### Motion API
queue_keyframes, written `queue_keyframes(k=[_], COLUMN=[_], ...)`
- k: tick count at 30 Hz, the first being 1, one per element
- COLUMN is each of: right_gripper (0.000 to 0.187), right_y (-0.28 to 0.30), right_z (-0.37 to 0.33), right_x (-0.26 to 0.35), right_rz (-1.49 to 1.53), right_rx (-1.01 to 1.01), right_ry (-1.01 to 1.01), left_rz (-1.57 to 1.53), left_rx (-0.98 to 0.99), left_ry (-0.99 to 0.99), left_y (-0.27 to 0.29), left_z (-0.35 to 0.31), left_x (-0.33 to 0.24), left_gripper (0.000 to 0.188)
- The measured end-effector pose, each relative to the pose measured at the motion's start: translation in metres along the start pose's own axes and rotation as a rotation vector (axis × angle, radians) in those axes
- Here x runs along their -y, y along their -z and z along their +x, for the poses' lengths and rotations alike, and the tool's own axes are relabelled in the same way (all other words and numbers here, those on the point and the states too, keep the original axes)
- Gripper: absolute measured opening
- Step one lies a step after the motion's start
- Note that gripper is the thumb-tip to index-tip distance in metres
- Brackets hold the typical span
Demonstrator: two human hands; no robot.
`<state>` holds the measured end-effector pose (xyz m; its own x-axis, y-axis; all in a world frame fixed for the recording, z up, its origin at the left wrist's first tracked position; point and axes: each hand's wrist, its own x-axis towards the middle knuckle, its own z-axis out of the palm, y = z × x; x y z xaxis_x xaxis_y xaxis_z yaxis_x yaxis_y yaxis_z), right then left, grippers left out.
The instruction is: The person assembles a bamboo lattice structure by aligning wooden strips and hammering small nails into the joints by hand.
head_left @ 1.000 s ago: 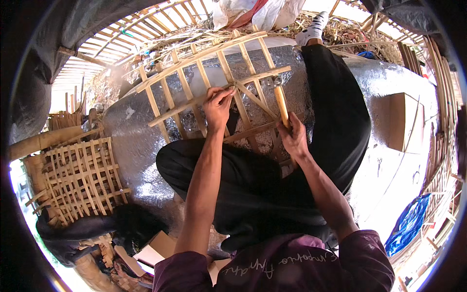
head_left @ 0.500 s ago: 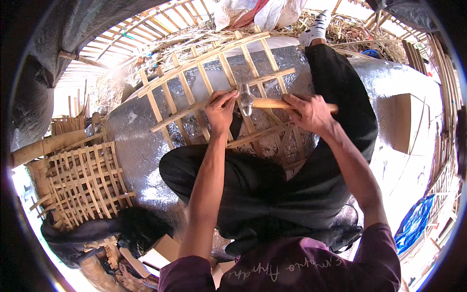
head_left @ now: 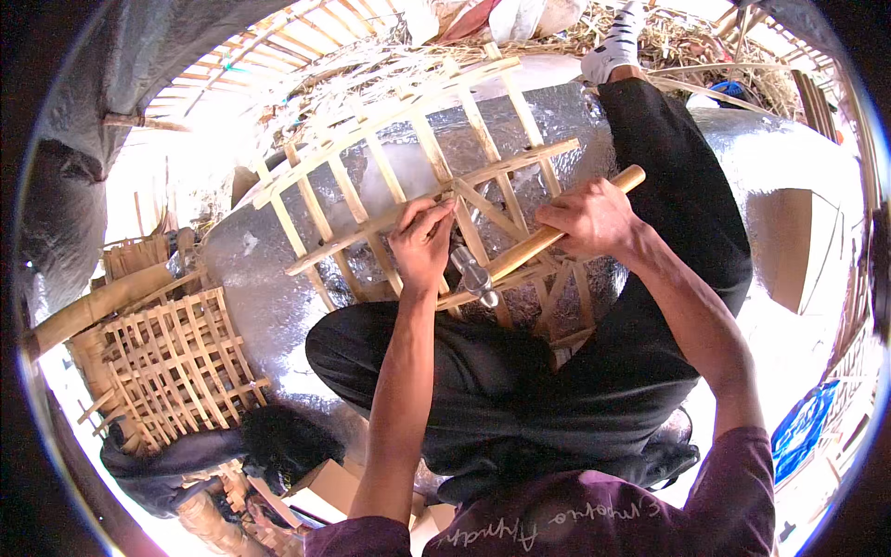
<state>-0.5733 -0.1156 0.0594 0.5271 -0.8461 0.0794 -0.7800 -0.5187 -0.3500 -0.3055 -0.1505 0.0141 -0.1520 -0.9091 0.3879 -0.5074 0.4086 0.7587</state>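
A lattice frame of pale bamboo slats (head_left: 536, 156) lies across my lap and the silvery sheet beyond it. My left hand (head_left: 422, 243) is closed in a pinch against its middle cross slat, fingertips at a slat crossing. Whatever is between those fingertips is too small to make out. Wrapped round the wooden handle of a hammer (head_left: 524, 252) is my right hand (head_left: 591, 221). The hammer's metal head hangs tilted over the lattice, just right of my left wrist and below the pinching fingers, apart from the crossing.
Silvery sheeting (head_left: 269, 278) covers the ground around my legs. A woven bamboo panel (head_left: 181, 362) lies at the left beside a thick bamboo pole (head_left: 102, 306). At the right are a cardboard box (head_left: 780, 246) and a blue plastic sheet (head_left: 806, 427). Straw (head_left: 687, 46) is heaped at the far side.
The hammer head has come down toward me, from beside the left fingertips to below them, and the handle's end has tipped up and away. My left hand keeps its pinch at the slat.
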Motion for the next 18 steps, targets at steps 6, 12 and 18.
queue_keyframes(k=[6,12,18], right_gripper=[0.032,0.030,0.027], right_y=[0.001,-0.001,-0.001], right_z=[-0.002,-0.004,-0.002], right_x=[-0.007,-0.007,-0.002], right_rz=[0.061,0.036,0.036], right_rx=[-0.101,-0.030,-0.003], right_ry=[0.041,0.019,-0.031], left_rz=[0.026,0.019,0.019], left_rx=[0.027,0.013,0.016], left_ry=[-0.049,-0.105,-0.005], left_y=[0.001,0.000,0.001], left_z=[0.000,0.005,0.008], left_x=[0.005,0.007,0.000], left_gripper=[0.022,0.021,0.016])
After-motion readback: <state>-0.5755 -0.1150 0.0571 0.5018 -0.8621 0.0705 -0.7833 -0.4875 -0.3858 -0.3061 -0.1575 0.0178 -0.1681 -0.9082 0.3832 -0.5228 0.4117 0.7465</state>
